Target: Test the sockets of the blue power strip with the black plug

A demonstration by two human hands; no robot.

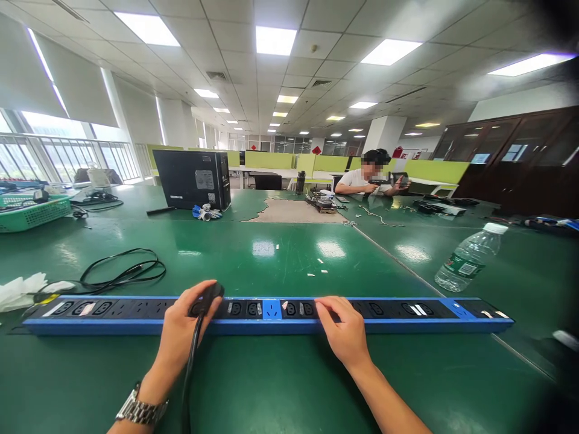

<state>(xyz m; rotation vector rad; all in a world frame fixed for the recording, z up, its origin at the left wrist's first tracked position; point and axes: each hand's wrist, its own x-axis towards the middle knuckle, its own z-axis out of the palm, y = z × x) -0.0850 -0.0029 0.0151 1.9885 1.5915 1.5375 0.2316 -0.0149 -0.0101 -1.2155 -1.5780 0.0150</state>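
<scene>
head view | power strip (271,327): on green table (280,386), below left hand's plug, at right hand's fingertips | left hand (177,328): grasping black plug (218,290), over strip's left half | right hand (347,333): fingers bent, right of strip's middle, grip cannot tell | bottle (470,259): behind strip's right end

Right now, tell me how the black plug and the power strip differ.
The black plug is small; the power strip is long. The plug shows only black; the strip mixes black with blue. The plug sits in the left grip; the strip lies on the green table. Both have black surfaces.
</scene>
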